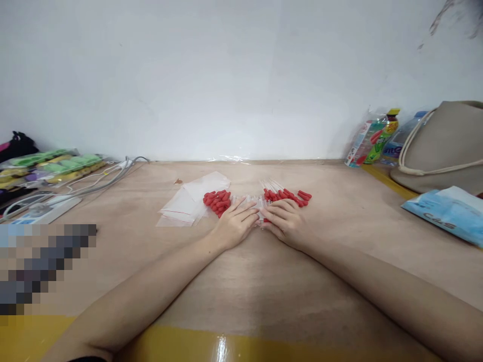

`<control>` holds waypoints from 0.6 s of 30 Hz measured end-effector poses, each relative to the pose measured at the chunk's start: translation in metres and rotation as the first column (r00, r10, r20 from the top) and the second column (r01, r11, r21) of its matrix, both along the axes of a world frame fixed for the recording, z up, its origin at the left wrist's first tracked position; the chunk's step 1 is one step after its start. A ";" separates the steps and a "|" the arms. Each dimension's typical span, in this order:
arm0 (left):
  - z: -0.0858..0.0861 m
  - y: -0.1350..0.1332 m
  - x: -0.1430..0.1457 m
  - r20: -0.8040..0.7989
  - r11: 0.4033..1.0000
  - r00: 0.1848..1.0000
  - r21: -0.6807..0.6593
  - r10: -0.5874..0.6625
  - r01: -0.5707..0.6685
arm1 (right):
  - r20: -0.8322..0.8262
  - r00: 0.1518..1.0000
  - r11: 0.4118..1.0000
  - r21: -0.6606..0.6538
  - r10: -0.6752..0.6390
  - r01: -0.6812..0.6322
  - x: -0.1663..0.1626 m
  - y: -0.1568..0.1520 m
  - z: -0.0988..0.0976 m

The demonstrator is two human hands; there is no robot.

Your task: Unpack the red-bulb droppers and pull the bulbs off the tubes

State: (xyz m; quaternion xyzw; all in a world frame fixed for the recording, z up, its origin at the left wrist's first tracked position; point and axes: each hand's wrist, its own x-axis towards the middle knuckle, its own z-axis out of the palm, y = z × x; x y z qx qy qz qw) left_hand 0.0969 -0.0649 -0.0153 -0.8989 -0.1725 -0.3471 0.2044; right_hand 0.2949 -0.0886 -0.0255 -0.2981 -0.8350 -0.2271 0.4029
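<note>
My left hand (237, 223) rests on a row of thin clear sticks, its fingers stretched out and close together. My right hand (286, 223) lies over the sticks' other end, fingers extended towards the left hand. Beside the left fingers is a cluster of red tips (217, 202). Beyond the right hand lie several thin white sticks with red ends (286, 195), fanned out on the table. What sits under both palms is hidden. Flat clear zip bags (184, 203) overlap to the left of the red cluster.
At left are a power strip (47, 210), cables (109, 176) and packs of green and yellow items (70, 166). Drink bottles (372, 138), a beige bag (439, 146) and a blue tissue pack (447, 213) stand or lie at right. A white wall (241, 80) closes off the back.
</note>
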 end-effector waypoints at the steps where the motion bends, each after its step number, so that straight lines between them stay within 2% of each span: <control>1: 0.000 -0.001 0.000 -0.005 1.000 1.000 0.017 -0.003 0.003 | 0.019 0.999 1.000 -0.001 0.027 -0.027 -0.001 0.001 0.000; 5: 0.001 -0.004 0.000 -0.028 1.000 1.000 0.029 0.005 -0.004 | 0.055 0.994 0.995 -0.007 0.096 -0.096 -0.002 0.002 -0.002; 18: 0.002 -0.010 -0.005 -0.042 1.000 0.999 -0.019 -0.006 0.005 | 0.064 0.989 0.989 0.060 0.134 -0.137 0.004 -0.005 -0.002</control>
